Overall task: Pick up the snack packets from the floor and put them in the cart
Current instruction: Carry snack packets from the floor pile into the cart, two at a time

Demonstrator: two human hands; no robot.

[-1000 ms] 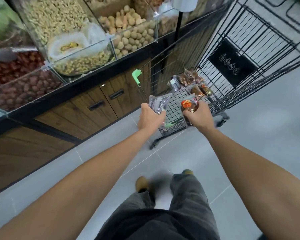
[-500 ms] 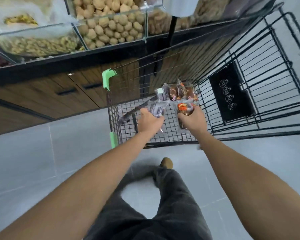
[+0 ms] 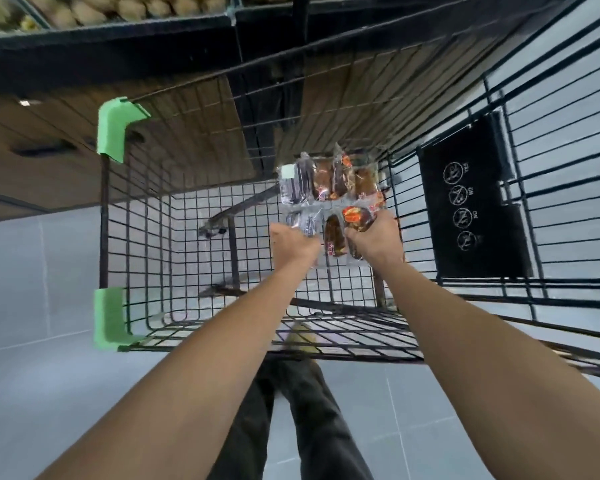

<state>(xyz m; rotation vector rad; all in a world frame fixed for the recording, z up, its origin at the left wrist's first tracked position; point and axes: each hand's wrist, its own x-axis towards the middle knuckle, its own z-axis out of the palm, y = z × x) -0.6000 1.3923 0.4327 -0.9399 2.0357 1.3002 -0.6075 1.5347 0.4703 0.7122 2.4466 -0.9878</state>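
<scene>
several snack packets (image 3: 329, 180) already lie in the cart (image 3: 174, 237), while the left hand (image 3: 293, 242) and right hand (image 3: 374, 237), fingers (image 3: 284, 232) seemingly clamped on one more packet each, hold these low inside it, not yet released.

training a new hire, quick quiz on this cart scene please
1. True or false: the left hand and the right hand each hold a packet inside the cart.
2. The cart's corner guards are: A red, B green, C yellow.
3. Which hand holds the orange packet?
Key: 1 true; 2 B; 3 right.
</scene>
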